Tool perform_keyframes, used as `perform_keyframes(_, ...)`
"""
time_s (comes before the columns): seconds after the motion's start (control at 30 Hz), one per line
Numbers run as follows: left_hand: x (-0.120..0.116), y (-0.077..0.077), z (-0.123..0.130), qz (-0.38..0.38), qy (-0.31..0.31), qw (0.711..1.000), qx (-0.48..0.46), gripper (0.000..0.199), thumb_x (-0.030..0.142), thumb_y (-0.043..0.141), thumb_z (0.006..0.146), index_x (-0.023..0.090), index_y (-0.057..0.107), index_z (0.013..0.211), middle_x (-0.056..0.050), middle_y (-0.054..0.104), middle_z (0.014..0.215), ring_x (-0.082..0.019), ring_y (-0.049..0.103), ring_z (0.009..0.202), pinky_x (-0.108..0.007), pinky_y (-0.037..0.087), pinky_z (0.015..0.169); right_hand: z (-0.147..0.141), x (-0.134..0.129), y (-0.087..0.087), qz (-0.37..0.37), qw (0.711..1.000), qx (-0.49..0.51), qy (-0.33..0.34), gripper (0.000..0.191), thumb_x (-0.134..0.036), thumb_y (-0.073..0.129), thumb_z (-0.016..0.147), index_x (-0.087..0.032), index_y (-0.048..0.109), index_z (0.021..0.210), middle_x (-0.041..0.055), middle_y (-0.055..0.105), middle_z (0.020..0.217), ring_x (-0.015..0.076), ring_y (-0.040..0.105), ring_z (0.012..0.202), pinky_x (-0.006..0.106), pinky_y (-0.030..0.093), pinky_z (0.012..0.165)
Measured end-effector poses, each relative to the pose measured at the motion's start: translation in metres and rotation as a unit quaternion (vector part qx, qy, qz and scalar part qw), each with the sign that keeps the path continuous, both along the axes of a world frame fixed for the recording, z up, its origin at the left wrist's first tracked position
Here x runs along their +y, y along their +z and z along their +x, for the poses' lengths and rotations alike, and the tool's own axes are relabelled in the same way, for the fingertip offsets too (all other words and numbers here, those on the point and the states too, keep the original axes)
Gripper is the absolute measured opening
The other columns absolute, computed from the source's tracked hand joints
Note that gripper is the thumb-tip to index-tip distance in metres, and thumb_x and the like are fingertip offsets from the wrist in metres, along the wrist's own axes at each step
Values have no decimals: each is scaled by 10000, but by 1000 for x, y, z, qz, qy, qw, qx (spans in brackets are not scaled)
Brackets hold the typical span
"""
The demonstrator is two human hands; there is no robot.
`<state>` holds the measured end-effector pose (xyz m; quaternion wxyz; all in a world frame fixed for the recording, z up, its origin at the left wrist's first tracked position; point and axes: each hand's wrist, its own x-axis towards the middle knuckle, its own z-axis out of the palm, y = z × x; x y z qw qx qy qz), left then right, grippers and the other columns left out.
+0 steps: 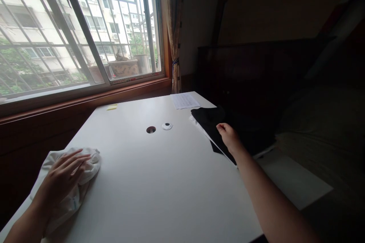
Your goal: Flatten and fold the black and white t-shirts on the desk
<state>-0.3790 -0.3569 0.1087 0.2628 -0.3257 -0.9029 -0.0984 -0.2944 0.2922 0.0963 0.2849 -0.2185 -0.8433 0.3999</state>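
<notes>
On the left side of the white table, my left hand [64, 172] lies with its fingers stretched out on a crumpled white cloth [91, 163], covering part of it. My right hand [228, 136] is at the table's right edge with its fingers closed against a black cloth [208, 121]. That cloth is spread out flat, and a white edge shows along its near left side. Its far right part blends into the dark, so I cannot make out where it ends.
The white table [159, 186] has a round cable hole [151, 130], with a round white cap [167, 126] beside it. Printed sheets [185, 100] and yellow sticky notes [112, 107] lie at the far edge. A barred window [114, 34] and a curtain [175, 38] stand behind.
</notes>
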Motion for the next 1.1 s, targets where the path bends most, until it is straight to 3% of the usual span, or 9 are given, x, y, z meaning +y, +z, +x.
perform_keyframes(0.17, 25, -7, -3, -33, 14, 998, -46, 296, 369, 504, 955, 259, 712, 1134, -41, 736, 1262, -297, 540, 1372, -523, 371, 1204, 9, -66, 9, -254, 934, 59, 243, 332, -551, 634, 907, -221, 608, 921, -25, 585, 776, 153, 519, 705, 275, 458, 674)
perform_keyframes(0.33, 71, -11, 2, -47, -78, 996, -25, 290, 281, 519, 976, 275, 724, 1181, -28, 749, 1235, -295, 583, 1331, -554, 405, 1180, 37, -130, 20, -345, 827, -13, 443, 334, -529, 693, 916, -212, 593, 886, -39, 498, 756, 112, 420, 676, 225, 393, 629)
perform_keyframes(0.5, 119, -9, 22, -53, -174, 982, -43, 392, 207, 544, 987, 309, 636, 1355, -35, 707, 1315, -266, 582, 1330, -448, 540, 1073, 59, -175, 17, -304, 599, -263, 693, 396, -551, 816, 794, -194, 689, 911, -15, 636, 835, 113, 570, 750, 220, 483, 725)
perform_keyframes(0.57, 139, -8, 34, -43, -188, 979, -67, 440, 210, 555, 992, 321, 578, 1418, -45, 669, 1372, -256, 566, 1346, -433, 547, 1075, 61, -182, 19, -282, 536, -306, 735, 396, -537, 829, 779, -195, 721, 946, 5, 690, 895, 143, 642, 832, 250, 520, 810)
perform_keyframes(0.63, 158, -9, 47, -29, -194, 975, -101, 487, 221, 566, 994, 320, 517, 1469, -63, 616, 1440, -249, 542, 1368, -428, 549, 1083, 59, -180, 23, -296, 572, -269, 716, 361, -489, 814, 814, -193, 735, 1004, 25, 713, 959, 159, 670, 861, 280, 535, 834)
perform_keyframes(0.73, 182, -15, 63, -44, -216, 965, -146, 568, 234, 605, 977, 331, 454, 1516, -72, 560, 1499, -257, 512, 1392, -460, 539, 1103, 47, -160, 29, -309, 746, -112, 580, 285, -436, 755, 881, -193, 724, 1026, 21, 699, 909, 142, 654, 761, 282, 538, 742)
perform_keyframes(0.87, 194, -23, 70, -63, -242, 957, -147, 600, 233, 714, 900, 357, 528, 1457, -82, 571, 1474, -310, 533, 1349, -547, 547, 1074, 21, -110, 21, -146, 940, 77, 299, 216, -416, 683, 913, -232, 711, 1022, 22, 682, 920, 177, 647, 819, 339, 551, 806)
perform_keyframes(1.0, 193, -19, 71, -59, -235, 957, -158, 308, 223, 678, 932, 318, 670, 1224, -95, 629, 1332, -278, 622, 1173, -469, 623, 941, 3, -72, -4, 9, 990, 63, 126, 395, -432, 740, 819, -264, 685, 1172, 81, 636, 1178, 244, 650, 955, 436, 566, 866)
perform_keyframes(1.1, 193, -16, 73, -64, -232, 960, -142, 152, 204, 608, 973, 286, 677, 1081, -93, 642, 1247, -256, 633, 1085, -414, 627, 865, 1, -72, -17, 24, 990, -7, 140, 549, -490, 735, 831, -298, 612, 1330, 95, 609, 1280, 279, 643, 1095, 489, 534, 961)
